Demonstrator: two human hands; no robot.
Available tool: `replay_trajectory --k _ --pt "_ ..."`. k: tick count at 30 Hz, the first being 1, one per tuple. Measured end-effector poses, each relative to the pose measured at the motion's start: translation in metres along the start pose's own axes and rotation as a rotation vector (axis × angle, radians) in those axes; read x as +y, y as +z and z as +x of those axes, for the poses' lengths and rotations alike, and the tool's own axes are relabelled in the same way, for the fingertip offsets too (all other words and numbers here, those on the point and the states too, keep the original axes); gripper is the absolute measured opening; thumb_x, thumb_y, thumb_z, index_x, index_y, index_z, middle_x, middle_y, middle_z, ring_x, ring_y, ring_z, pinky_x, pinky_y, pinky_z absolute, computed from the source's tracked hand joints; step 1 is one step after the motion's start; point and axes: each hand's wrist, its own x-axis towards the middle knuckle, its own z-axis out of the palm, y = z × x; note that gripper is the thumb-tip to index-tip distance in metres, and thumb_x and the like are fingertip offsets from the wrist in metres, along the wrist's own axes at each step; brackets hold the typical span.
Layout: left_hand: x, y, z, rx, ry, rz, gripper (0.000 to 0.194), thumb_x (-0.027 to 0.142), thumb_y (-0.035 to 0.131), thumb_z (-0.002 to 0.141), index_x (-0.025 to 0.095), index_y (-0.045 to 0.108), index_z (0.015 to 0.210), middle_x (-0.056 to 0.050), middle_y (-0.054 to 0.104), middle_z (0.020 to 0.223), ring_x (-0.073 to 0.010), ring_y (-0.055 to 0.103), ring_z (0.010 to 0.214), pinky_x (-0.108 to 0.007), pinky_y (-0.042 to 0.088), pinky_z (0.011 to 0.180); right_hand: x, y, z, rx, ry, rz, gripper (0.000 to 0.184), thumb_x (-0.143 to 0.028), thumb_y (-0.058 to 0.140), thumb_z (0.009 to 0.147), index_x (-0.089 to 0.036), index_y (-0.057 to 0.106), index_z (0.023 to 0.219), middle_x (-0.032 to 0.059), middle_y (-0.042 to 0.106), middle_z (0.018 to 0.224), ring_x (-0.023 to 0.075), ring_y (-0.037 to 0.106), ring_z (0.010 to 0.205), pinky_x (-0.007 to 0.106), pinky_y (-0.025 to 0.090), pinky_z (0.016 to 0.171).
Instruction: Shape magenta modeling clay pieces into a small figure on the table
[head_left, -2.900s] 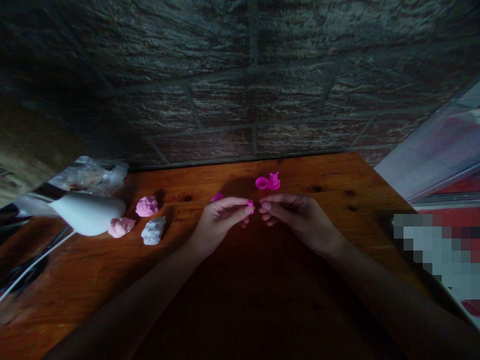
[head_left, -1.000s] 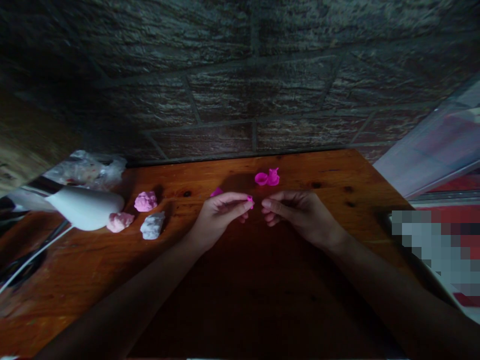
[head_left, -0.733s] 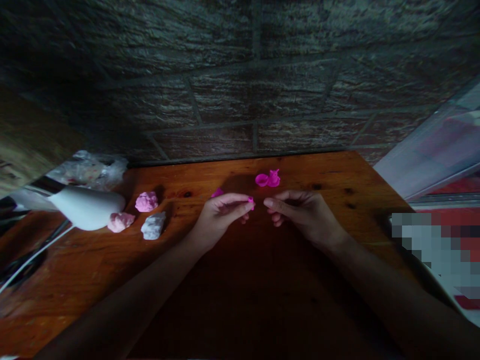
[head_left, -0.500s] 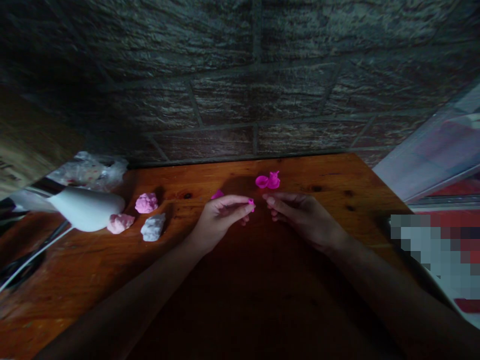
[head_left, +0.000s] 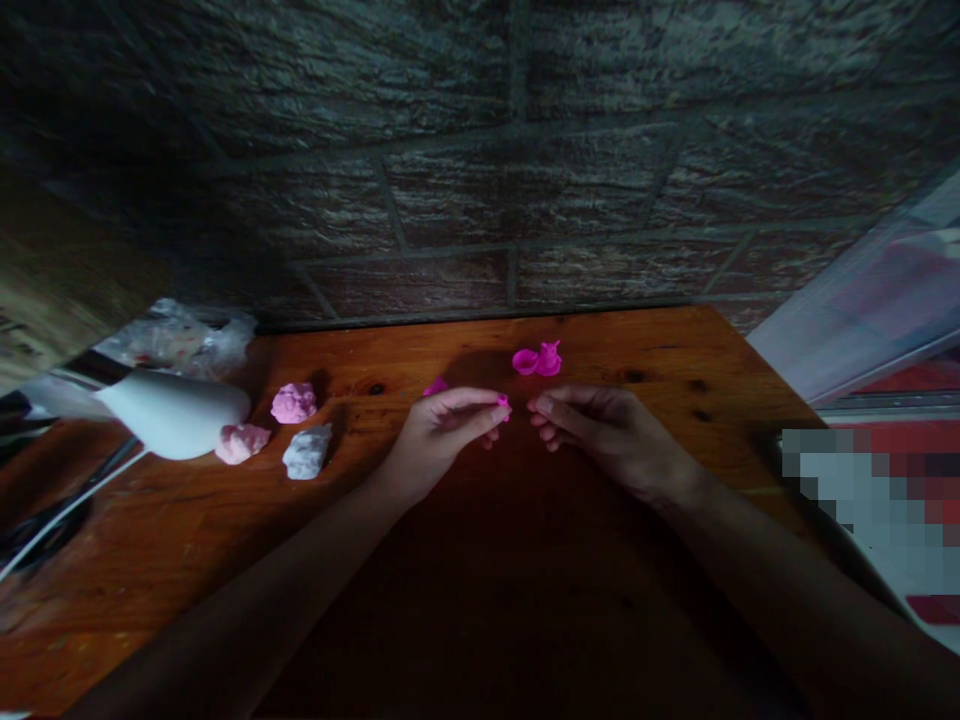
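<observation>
Between the thumb and forefinger of my left hand (head_left: 444,425) is a small bright pink piece (head_left: 503,402), pinched near the fingertips; its kind is hard to make out. A short gap to the right, my right hand (head_left: 596,430) is closed in a pinch, and whatever its fingertips hold, if anything, is too small to name. Beyond the hands lies a pink figure with little horns (head_left: 550,357), beside a round pink cup-like piece (head_left: 525,361). Another pink piece (head_left: 436,386) shows partly behind my left hand.
To the left lie a pink lump (head_left: 294,402), a paler pink lump (head_left: 242,443) and a whitish lump (head_left: 307,452). Near them are a white rounded object (head_left: 176,412) with a cable and crumpled clear plastic (head_left: 191,340). A brick-patterned wall (head_left: 450,200) rises behind the wooden table (head_left: 465,600).
My right hand has shifted very slightly, its lower fingers showing a little more. My left hand keeps its pinch on the pink piece. Nothing on the table has visibly moved.
</observation>
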Motion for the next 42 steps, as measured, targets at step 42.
replay_trajectory --k 42 --pt "0.0029 0.0010 -0.0009 -0.001 -0.006 0.037 0.023 0.030 0.088 0.074 0.015 0.080 0.090 -0.003 0.075 0.075 -0.0109 0.064 0.063 -0.023 0.053 0.058 0.0066 -0.0011 0.0019 0.089 0.028 0.070 0.028 -0.035 0.093 0.069 -0.023 0.082 0.091 0.0013 0.080 0.084 0.0131 0.074 0.073 0.029 0.063 0.075"
